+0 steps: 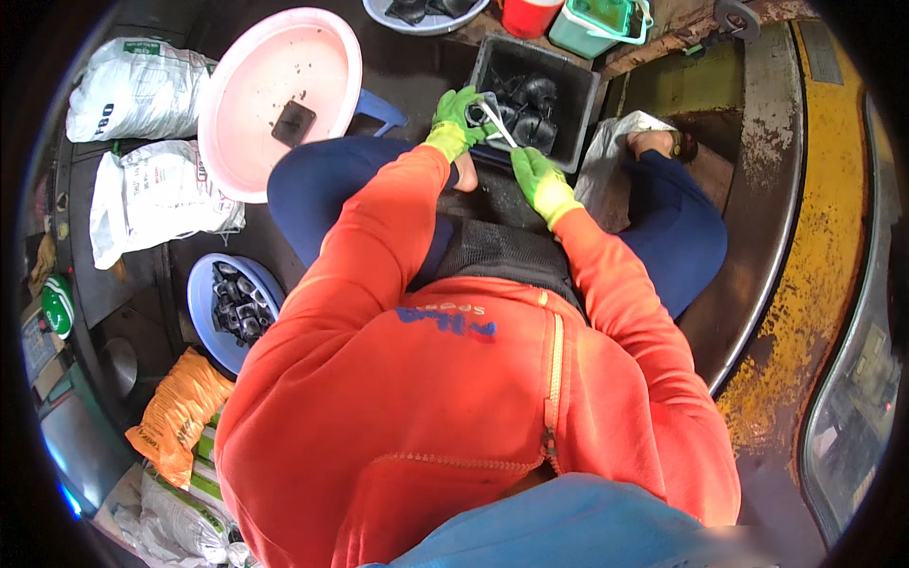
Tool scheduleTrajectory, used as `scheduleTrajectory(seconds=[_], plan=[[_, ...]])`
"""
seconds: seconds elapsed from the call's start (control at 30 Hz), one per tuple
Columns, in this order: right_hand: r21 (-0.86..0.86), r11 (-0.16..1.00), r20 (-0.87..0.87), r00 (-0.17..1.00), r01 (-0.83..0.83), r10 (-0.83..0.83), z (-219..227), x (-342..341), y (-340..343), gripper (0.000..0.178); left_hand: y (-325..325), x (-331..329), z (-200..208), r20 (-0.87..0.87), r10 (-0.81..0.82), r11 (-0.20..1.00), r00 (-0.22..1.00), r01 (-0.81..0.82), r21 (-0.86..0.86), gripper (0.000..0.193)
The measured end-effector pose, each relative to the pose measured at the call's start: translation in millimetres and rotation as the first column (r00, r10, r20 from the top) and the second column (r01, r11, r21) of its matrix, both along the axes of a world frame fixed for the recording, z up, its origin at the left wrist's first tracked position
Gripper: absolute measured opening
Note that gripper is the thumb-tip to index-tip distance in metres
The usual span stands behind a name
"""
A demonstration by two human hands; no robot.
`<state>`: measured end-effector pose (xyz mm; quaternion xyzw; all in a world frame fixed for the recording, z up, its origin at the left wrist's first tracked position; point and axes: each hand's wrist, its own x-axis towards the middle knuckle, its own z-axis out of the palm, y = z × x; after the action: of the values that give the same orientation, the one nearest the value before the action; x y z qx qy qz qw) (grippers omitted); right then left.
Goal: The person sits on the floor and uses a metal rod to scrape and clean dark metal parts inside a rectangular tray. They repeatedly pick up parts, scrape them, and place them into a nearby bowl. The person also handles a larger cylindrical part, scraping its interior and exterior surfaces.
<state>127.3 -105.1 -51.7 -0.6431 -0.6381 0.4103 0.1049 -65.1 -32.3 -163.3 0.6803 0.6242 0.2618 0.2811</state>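
My left hand (458, 119), in a green and yellow glove, is closed around a small dark piece (476, 115); the fingers partly cover it, so its kind is unclear. In the same kind of glove, my right hand (543, 185) grips a slim white tool (500, 125). The tool's far end reaches up to the dark piece and seems to touch it. Just beyond both hands, a black rectangular tub (585, 104) holds several shiny black moulded parts (532, 99).
To the left stand a pink basin (225, 104) with a dark square piece (294, 123) inside, white sacks (156, 199) and a blue basin (202, 303) of black parts. Ahead are a red container (530, 15) and a green bucket (592, 36). A yellow metal edge (805, 284) runs along the right.
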Motion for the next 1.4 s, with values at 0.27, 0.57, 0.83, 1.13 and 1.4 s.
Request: scheduleTrajectory(seconds=[0.27, 0.57, 0.83, 1.13, 1.4], plan=[[0.238, 0.865, -0.652, 0.732, 0.442, -0.195, 117, 85, -10, 0.023, 124, -19, 100, 0.433, 0.242, 0.877, 0.868, -0.387, 0.286, 0.058], [-0.567, 0.663, -0.725, 0.086, 0.488, -0.683, 129, 101, 2, 0.036, 134, 48, 10, -0.193, -0.306, 0.952, 0.932, 0.302, -0.052, 0.03], [-0.561, 0.703, -0.71, 0.183, 0.438, -0.68, 126, 93, 5, 0.035, 126, 123, -57, -0.35, -0.225, 0.951, 0.909, 0.126, -0.283, 0.042], [-0.552, 0.731, -0.703, 0.247, 0.401, -0.667, 118, 76, 4, 0.031, 110, 88, 3, 0.064, -0.112, 0.937, 0.992, 0.127, -0.325, 0.031], [-0.558, 0.734, -0.727, 0.198, 0.387, -0.657, 117, 61, -3, 0.032, 109, 102, -24, -0.088, -0.374, 0.858, 0.923, 0.309, -0.41, 0.069]])
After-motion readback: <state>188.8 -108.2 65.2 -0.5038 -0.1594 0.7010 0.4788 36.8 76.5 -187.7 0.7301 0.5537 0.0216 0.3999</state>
